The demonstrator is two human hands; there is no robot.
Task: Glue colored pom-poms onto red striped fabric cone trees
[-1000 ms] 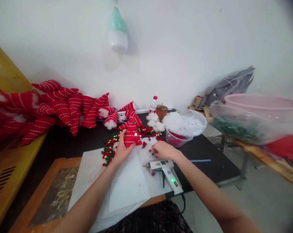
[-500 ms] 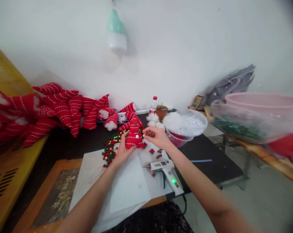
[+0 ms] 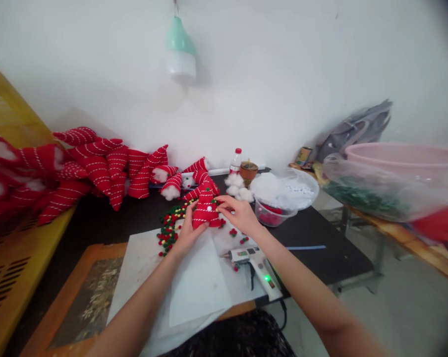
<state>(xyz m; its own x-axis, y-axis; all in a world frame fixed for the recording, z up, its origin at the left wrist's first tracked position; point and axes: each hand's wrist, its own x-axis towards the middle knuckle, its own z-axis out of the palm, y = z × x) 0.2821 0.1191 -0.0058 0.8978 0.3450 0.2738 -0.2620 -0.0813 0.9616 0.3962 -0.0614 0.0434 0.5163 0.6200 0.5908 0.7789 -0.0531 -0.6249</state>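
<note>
A red stuffed cone with white dashed stripes (image 3: 204,213), a small white ball and a green dot on its front, stands in the middle over the white paper (image 3: 197,287). My left hand (image 3: 189,232) grips its left side and lower edge, thumb across the front. At its right edge are the bent fingertips of my right hand (image 3: 241,215), pinched together; whatever they hold is too small to make out. A white glue gun (image 3: 255,265) with a green light lies below my right hand. Small red, green and yellow pompoms (image 3: 168,230) are scattered left of the cone.
Many striped red cones (image 3: 97,168) are heaped at the left by a yellow crate (image 3: 30,282). Behind my right hand stand cotton tufts (image 3: 239,188), a bottle (image 3: 236,161), a brown pot (image 3: 248,171) and plastic tubs (image 3: 274,215). A pink basin (image 3: 402,153) is at the right.
My right hand's fingertips have moved slightly left, from just beside the cone up against its right edge. My left hand keeps its hold, and the cone stays nearly in place.
</note>
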